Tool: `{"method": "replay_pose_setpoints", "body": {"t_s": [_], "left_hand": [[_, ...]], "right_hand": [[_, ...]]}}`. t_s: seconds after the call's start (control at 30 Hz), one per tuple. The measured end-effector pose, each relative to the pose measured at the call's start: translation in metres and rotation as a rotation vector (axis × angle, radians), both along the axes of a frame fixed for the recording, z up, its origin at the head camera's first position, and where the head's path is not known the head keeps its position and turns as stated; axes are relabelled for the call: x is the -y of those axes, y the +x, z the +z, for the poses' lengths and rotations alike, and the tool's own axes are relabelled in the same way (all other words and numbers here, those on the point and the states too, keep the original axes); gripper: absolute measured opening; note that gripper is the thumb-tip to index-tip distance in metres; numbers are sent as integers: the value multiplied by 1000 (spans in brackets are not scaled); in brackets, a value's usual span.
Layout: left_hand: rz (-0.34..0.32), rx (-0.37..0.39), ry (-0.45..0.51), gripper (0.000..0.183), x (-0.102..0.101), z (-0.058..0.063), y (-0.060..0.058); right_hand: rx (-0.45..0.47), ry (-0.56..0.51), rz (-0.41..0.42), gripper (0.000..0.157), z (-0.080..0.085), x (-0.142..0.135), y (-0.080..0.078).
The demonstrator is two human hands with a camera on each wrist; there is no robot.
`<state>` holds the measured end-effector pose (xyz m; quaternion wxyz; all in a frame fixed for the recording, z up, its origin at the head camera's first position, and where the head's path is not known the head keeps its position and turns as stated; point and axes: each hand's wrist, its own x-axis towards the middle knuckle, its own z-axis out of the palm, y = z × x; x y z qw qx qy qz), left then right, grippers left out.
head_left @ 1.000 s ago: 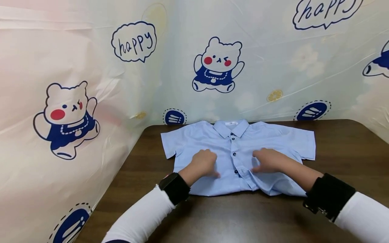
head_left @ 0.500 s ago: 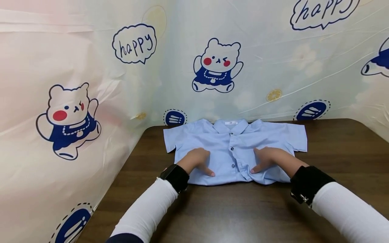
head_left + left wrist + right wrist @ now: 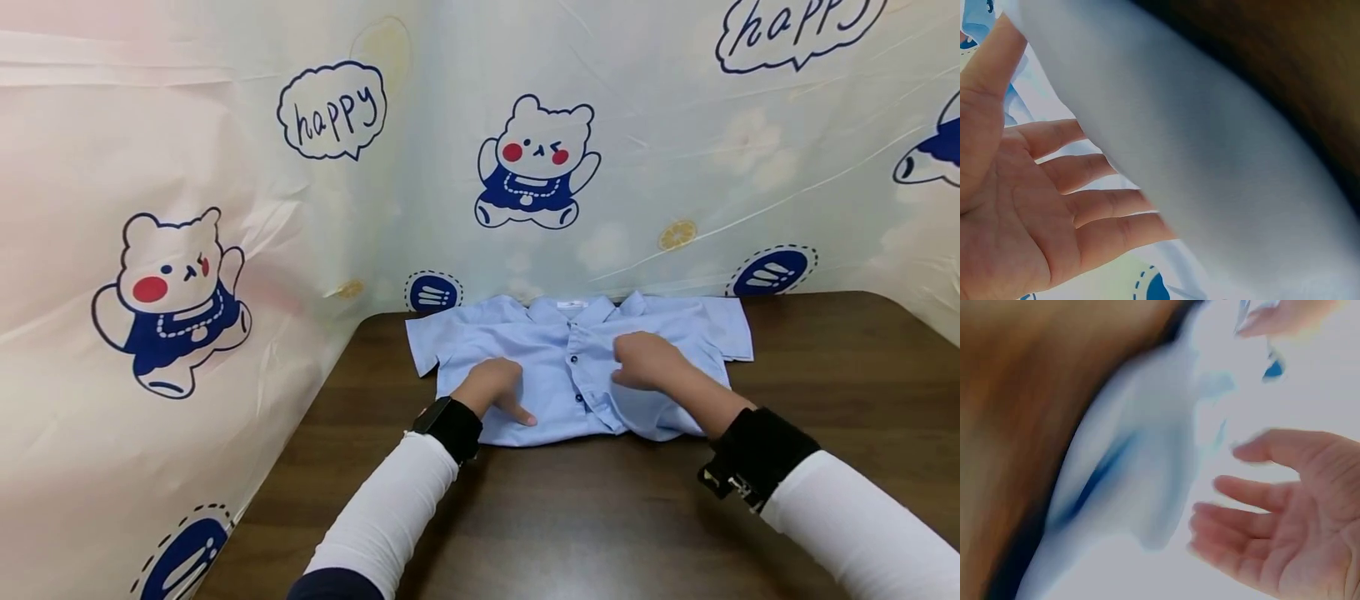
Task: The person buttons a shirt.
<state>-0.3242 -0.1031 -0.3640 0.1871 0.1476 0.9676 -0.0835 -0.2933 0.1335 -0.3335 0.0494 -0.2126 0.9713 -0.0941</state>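
Note:
A light blue short-sleeved shirt [image 3: 551, 396] lies buttoned front up on the dark wooden table, its collar at the far side. My left hand [image 3: 491, 385] rests on its left half, thumb stretched toward the button row. In the left wrist view the fingers [image 3: 1110, 206] are straight, and their tips are hidden by the cloth. Over the right half is my right hand [image 3: 647, 361], its fingers loosely bent. The right wrist view shows nothing between those fingers [image 3: 1235, 519] and the thumb, apart from the blurred shirt cloth. Small creases run along the lower right front.
The brown tabletop [image 3: 585, 517] extends in front of the shirt and to both sides. A printed curtain [image 3: 637, 100] with bears and speech bubbles hangs right behind the far edge and along the left. Black wrist straps [image 3: 765, 458] sit over white sleeves.
The shirt's lower hem has moved away from me, and its right sleeve has shifted inward. My right hand has lifted and moved farther up the shirt; the left hand stays on the cloth.

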Motion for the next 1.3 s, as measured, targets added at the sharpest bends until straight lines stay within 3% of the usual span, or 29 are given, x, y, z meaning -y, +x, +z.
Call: {"method": "replay_pose_setpoints", "body": {"t_s": [0.1, 0.23, 0.4, 0.57, 0.67, 0.77, 0.87, 1.03, 1.13, 1.2, 1.3], "left_hand": [[2, -4, 0, 85, -1, 0, 0], [-4, 2, 1, 85, -3, -1, 0], [12, -1, 1, 84, -6, -1, 1], [43, -69, 30, 67, -21, 6, 6], [-39, -118, 113, 51, -38, 8, 10], [-134, -108, 245, 24, -55, 7, 14], [-157, -85, 326, 10, -68, 6, 17], [-106, -101, 323, 27, -77, 6, 19], [-41, -98, 386, 29, -73, 6, 21], [45, -66, 491, 29, -69, 7, 21], [234, 58, 773, 24, -64, 7, 22]], "right_hand": [[-71, -37, 2, 26, -1, 20, 12], [-102, 48, -9, 34, -15, 37, 24], [-155, 79, -54, 26, -28, 38, 28], [-149, -81, -70, 32, -28, 27, 27], [-109, -223, -55, 36, -27, 21, 26], [-14, -343, -56, 31, -27, 17, 24], [96, -438, -89, 21, -28, 15, 24], [227, -587, -196, 13, -30, 16, 23], [259, -653, -218, 13, -31, 16, 24], [268, -680, -218, 13, -31, 17, 24], [269, -696, -218, 12, -31, 18, 24]]}}
